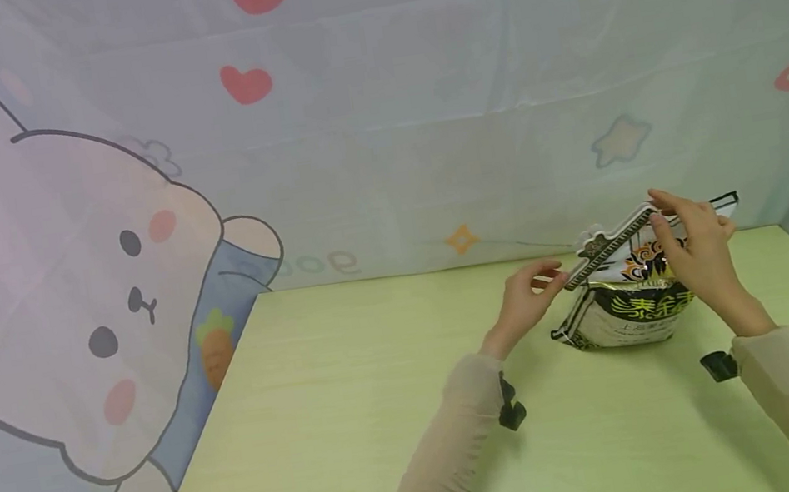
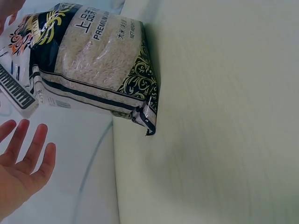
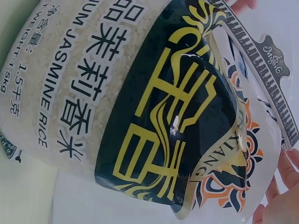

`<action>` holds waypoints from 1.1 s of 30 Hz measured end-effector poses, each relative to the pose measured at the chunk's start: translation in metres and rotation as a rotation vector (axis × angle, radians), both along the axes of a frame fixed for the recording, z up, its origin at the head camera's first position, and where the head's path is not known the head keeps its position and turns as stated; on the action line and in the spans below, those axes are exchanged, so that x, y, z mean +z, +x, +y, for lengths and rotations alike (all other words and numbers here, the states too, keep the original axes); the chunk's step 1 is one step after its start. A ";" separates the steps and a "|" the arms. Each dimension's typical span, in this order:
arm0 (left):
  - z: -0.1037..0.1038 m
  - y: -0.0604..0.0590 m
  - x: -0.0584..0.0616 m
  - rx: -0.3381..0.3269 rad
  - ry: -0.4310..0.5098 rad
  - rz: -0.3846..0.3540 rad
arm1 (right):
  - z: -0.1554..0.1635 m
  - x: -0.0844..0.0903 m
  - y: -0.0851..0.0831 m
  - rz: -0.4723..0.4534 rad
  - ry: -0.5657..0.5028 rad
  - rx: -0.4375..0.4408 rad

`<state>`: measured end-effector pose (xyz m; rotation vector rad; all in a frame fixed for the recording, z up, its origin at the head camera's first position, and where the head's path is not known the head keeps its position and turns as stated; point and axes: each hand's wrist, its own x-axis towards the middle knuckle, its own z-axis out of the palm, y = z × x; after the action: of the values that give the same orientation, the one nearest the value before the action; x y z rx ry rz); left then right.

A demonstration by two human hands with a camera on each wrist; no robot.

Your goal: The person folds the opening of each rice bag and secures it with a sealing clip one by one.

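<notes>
Standing upright on the desk (image 1: 358,419), the bag of jasmine rice (image 1: 630,305) is pinched at its top edge by the right hand (image 1: 694,250), fingers curled over the seal; the left hand (image 1: 526,299) is held just beside the bag's upper left corner, fingers spread and straight, nothing gripped

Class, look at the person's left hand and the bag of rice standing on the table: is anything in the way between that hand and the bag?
Nothing visible. The left hand hovers open just beside the rice bag, by its top seal's left end, with only bare table below. The right hand already pinches that seal.
</notes>
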<state>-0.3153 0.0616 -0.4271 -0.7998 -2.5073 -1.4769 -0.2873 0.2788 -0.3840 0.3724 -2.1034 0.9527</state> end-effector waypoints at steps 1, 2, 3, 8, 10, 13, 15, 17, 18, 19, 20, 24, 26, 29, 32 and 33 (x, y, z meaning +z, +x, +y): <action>0.001 0.001 0.000 -0.006 -0.003 -0.022 | 0.000 0.001 0.000 -0.002 -0.001 -0.002; 0.002 0.001 0.000 -0.014 -0.003 -0.045 | 0.000 0.002 0.000 -0.004 -0.003 -0.006; 0.003 0.002 0.000 -0.017 -0.007 -0.060 | 0.000 0.003 0.000 -0.008 -0.002 -0.007; 0.008 0.003 0.000 -0.027 -0.016 -0.106 | -0.003 0.006 0.002 -0.024 -0.008 0.010; 0.009 0.004 0.000 -0.031 -0.025 -0.106 | -0.005 0.007 0.002 -0.022 -0.011 0.018; 0.010 0.005 0.001 -0.024 -0.054 -0.087 | -0.006 0.008 0.002 -0.005 -0.011 0.016; 0.011 0.005 0.001 -0.015 -0.069 -0.075 | -0.007 0.008 0.001 0.010 -0.009 0.014; 0.011 0.005 0.001 -0.005 -0.080 -0.069 | -0.007 0.008 0.000 0.022 -0.008 0.011; 0.012 0.005 0.001 -0.001 -0.081 -0.068 | -0.007 0.007 -0.001 0.026 -0.008 0.009; 0.012 0.005 0.000 0.002 -0.083 -0.064 | -0.008 0.007 -0.001 0.029 -0.009 0.006; 0.012 0.005 0.000 0.003 -0.084 -0.062 | -0.008 0.007 -0.002 0.031 -0.011 0.003; 0.012 0.005 -0.001 -0.006 -0.082 -0.057 | -0.009 0.005 -0.003 0.039 -0.023 -0.009; 0.012 0.005 -0.001 -0.010 -0.088 -0.052 | -0.010 0.004 -0.004 0.044 -0.027 -0.012; 0.011 0.005 -0.001 -0.018 -0.097 -0.044 | -0.010 0.004 -0.004 0.049 -0.033 -0.012; 0.011 0.004 -0.001 -0.029 -0.101 -0.029 | -0.011 0.004 -0.004 0.055 -0.033 -0.010; 0.010 0.004 -0.001 -0.031 -0.102 -0.026 | -0.011 0.004 -0.004 0.056 -0.034 -0.010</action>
<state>-0.3117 0.0720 -0.4277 -0.8448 -2.6193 -1.3864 -0.2918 0.2683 -0.3799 0.3674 -2.0338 0.9604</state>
